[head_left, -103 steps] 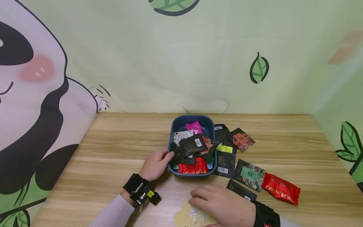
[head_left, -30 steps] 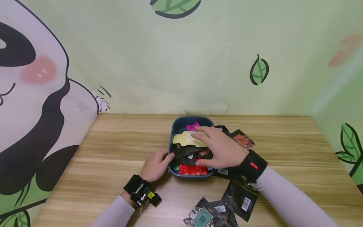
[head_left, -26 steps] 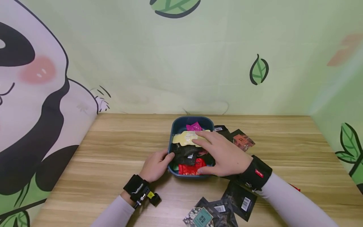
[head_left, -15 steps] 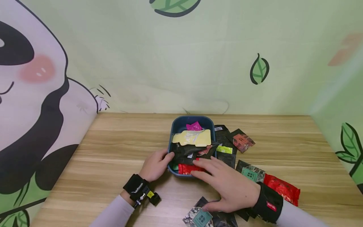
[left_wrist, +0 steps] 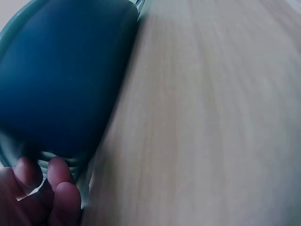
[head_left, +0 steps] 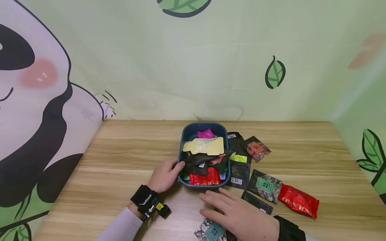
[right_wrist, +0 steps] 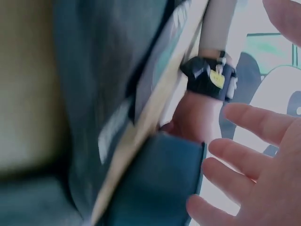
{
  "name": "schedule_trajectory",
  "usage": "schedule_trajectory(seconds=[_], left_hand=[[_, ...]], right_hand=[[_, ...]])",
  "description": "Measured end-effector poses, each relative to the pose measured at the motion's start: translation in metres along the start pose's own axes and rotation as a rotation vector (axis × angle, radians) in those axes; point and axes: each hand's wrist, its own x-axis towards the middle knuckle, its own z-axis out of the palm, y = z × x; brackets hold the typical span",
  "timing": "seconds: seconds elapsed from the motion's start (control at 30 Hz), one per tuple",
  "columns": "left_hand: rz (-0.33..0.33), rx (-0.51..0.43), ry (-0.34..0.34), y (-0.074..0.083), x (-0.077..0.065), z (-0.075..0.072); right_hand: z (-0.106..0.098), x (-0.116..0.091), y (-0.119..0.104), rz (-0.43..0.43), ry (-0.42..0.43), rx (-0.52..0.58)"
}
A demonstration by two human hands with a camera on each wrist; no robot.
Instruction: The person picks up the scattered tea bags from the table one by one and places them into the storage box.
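Observation:
My left hand (head_left: 165, 175) holds the near left rim of the dark blue bin (head_left: 228, 177), thumb over the edge; the left wrist view shows its fingertips (left_wrist: 59, 172) against the bin's outside. Inside lie a pale yellow packet (head_left: 205, 146), black sachets (head_left: 196, 164), a red packet (head_left: 208, 178) and a small magenta packet (head_left: 206, 134). My right hand (head_left: 238, 214) hovers, fingers straight and spread, above a sachet with a teal label (head_left: 214, 231) at the front of the table, and partly covers it. Nothing is between its fingers in the right wrist view.
Right of the bin lie several black sachets (head_left: 240, 174), one with an orange-red label (head_left: 257, 149) and one with a green label (head_left: 265, 185). A red packet (head_left: 298, 201) is farther right on the wooden table (head_left: 135, 140). A printed wall hanging (head_left: 181, 67) stands behind.
The yellow packet, first under my right hand on the table, now lies in the bin. That hand let go and came back toward the front. My left hand stayed at the rim.

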Motion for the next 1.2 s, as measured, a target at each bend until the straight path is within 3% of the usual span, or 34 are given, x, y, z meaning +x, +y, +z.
schedule_trajectory(seconds=[0.2,0.5,0.77,1.0,1.2], left_hand=[[-0.003,0.006,-0.003,0.000,0.000,0.000],[-0.015,-0.006,-0.005,0.002,-0.001,-0.001],[-0.012,-0.005,-0.011,0.001,-0.001,-0.001],[-0.010,-0.004,-0.008,-0.001,0.000,0.000],[0.002,0.004,0.005,-0.001,0.000,0.000]], right_hand=[[0.015,0.004,-0.002,-0.085,-0.059,-0.047],[0.020,0.007,0.001,-0.062,-0.155,0.023],[0.019,0.011,0.001,-0.095,-0.140,0.035],[0.019,0.011,-0.003,-0.148,-0.083,-0.018],[0.016,0.014,-0.004,-0.176,-0.081,-0.048]])
